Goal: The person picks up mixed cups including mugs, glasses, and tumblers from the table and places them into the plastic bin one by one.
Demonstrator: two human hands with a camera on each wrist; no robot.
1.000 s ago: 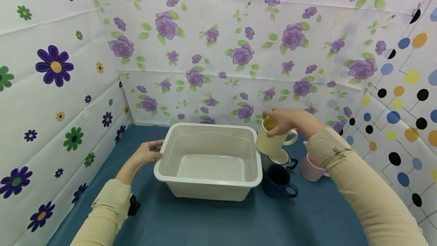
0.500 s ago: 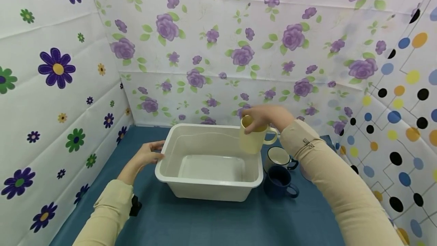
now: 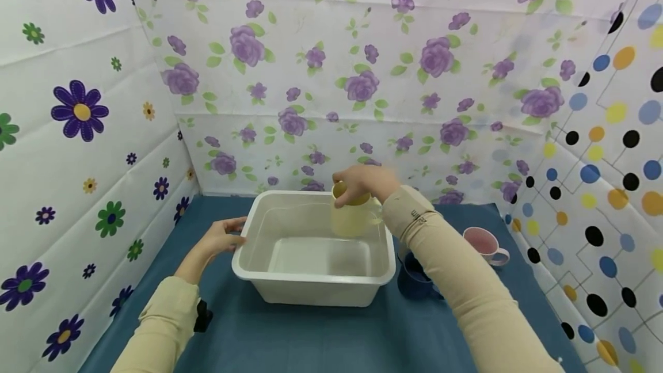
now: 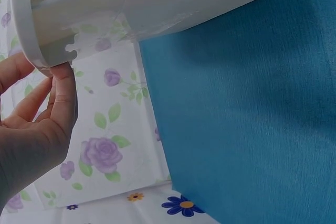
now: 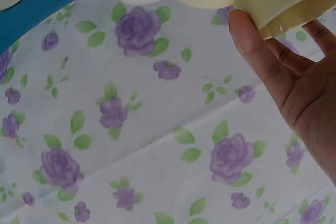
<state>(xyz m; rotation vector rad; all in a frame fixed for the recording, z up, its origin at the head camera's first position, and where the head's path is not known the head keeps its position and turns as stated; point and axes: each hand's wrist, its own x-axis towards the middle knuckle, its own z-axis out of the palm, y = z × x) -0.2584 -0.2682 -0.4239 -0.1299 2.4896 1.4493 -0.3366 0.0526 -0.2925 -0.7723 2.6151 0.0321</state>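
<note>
Yellow mug: upright or nearly so, over the right half of the tub's inside, toward the back wall; your right hand has the yellow mug [image 3: 346,223], its handle pointing right.
Right hand: your right hand [image 3: 365,182] pinches the mug from above at its rim — thumb on one side, fingers on the other.
Left hand: your left hand [image 3: 220,236] touches the left rim of the white tub [image 3: 316,292] with thumb and fingertips, the fingers loosely bent rather than wrapped round it.
Tub: it sits on the blue cloth [image 3: 311,338] between your hands.
Navy mug: the navy mug [image 3: 412,282] stands just right of the tub, partly hidden by your right sleeve [image 3: 461,281].
Pink mug: farther right, the pink mug [image 3: 479,243] has its handle turned right.
Left cuff: a small black object [image 3: 203,316] shows beside it.
Backdrop: a rose-patterned sheet [image 3: 290,73] hangs behind.
</note>
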